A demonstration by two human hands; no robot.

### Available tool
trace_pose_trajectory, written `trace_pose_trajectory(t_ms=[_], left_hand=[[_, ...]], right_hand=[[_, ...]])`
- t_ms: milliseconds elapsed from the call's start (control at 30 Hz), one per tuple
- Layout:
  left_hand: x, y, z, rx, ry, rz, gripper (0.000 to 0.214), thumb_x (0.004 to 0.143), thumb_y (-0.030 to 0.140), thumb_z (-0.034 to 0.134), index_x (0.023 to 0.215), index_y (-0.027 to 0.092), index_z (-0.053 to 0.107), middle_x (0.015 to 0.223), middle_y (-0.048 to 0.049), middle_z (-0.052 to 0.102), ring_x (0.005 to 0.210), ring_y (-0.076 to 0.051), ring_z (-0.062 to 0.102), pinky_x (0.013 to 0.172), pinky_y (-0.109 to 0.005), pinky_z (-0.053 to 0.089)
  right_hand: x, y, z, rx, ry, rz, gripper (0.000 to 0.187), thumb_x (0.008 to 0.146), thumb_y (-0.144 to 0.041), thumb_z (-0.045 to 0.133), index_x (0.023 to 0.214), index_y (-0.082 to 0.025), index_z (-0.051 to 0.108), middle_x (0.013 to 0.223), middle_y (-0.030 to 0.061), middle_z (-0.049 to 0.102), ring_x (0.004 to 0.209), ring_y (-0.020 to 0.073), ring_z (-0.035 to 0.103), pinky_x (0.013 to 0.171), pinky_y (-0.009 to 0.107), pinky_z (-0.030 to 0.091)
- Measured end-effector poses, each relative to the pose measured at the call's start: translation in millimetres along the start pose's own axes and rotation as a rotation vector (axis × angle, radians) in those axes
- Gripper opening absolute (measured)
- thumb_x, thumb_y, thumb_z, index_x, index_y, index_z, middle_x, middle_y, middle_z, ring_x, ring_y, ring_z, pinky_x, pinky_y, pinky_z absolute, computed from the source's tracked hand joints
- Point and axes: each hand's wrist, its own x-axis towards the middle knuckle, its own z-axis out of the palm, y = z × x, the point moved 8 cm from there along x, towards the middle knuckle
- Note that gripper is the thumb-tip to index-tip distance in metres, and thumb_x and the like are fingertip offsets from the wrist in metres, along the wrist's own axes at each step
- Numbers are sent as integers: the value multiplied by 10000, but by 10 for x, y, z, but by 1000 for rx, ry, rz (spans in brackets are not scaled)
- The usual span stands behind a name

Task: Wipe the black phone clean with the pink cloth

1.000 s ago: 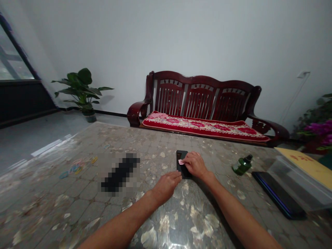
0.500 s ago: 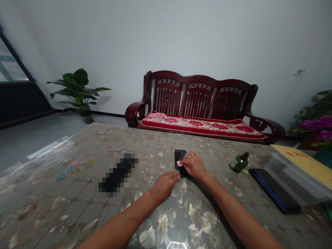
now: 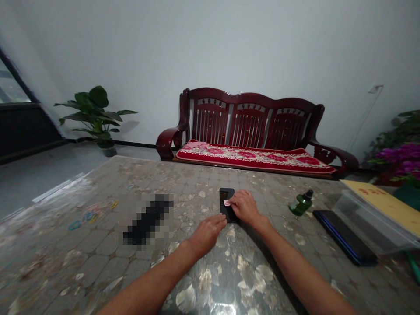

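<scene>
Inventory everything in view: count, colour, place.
Patterned tabletop: 1, grey, foreground
Flat rectangular device: 1, black, table centre
Flimsy scrap: 1, pink, on device
Pixelated oblong object: 1, dark, table left
Thin rings: several, multicoloured, table left
Small bottle: 1, green, right of device
Plastic box: 1, clear, table right
Flat slab: 1, black, beside box
Papery sheet: 1, yellow, on box
Cropped item: 1, green, right edge
Slatted wooden bench: 1, maroon, beyond table
Floral seat cover: 1, red, on bench
Leafy potted plant: 1, green, floor left
Flower bunch: 1, purple, far right
Wall socket: 1, white, right
Window: 1, dark, far left
Left hand: 1, on device's edge
Right hand: 1, on scrap
</scene>
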Motion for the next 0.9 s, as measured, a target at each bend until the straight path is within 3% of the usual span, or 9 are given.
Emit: trace_pose_trajectory(t_ms=[100,267,433,600,667,767,900], left_hand=[[4,15,-14,3,-14,1,456,860,-25,487,1238,149,673,1327,-139,661,1248,-226,621,1074,-405,514],[0,11,-20,-8,-17,-1,482,860,-18,483,1262,184,657,1347,-117,652,1259,-205,611,1079,-394,508],[8,26,-31,31,-8,3,468,848,-27,483,1230,172,667,1313,-118,672,1235,-206,626,1059,-373,520],[11,43,-47,34,2,18,469,854,-19,467,1233,177,661,1313,-106,673,1227,-198,628,1057,-366,520],[7,26,-42,15,3,8,486,845,-24,466,1245,176,658,1323,-114,666,1230,-204,626,1060,-379,519],[-1,2,-43,-20,-2,-14,507,820,-36,481,1253,163,656,1338,-132,653,1243,-222,617,1073,-400,511],[-7,-10,-72,-24,-14,-46,563,784,-37,518,1292,182,624,1373,-125,625,1273,-231,589,1094,-414,491]], right_hand=[[-24,18,-9,13,16,38,247,915,-173,570,956,-279,789,898,47,701,946,214,555,864,334,318],[-122,-68,-6,29,-9,-41,243,902,-168,569,930,-277,784,855,38,687,929,206,556,868,331,321],[-121,-30,-54,-8,-17,31,248,900,-182,564,933,-276,792,858,49,698,926,217,560,863,340,327],[-147,-103,-69,65,-21,-24,245,854,-159,585,877,-278,799,809,42,698,882,205,571,863,336,344],[-170,-13,-80,150,52,55,228,862,-193,587,864,-269,801,794,44,700,863,199,582,853,330,367],[-246,260,-58,437,264,253,237,867,-335,590,841,-231,801,788,52,712,818,198,610,786,313,426],[-417,650,133,899,528,520,345,737,-492,657,808,-181,790,793,58,750,748,214,646,732,328,489]])
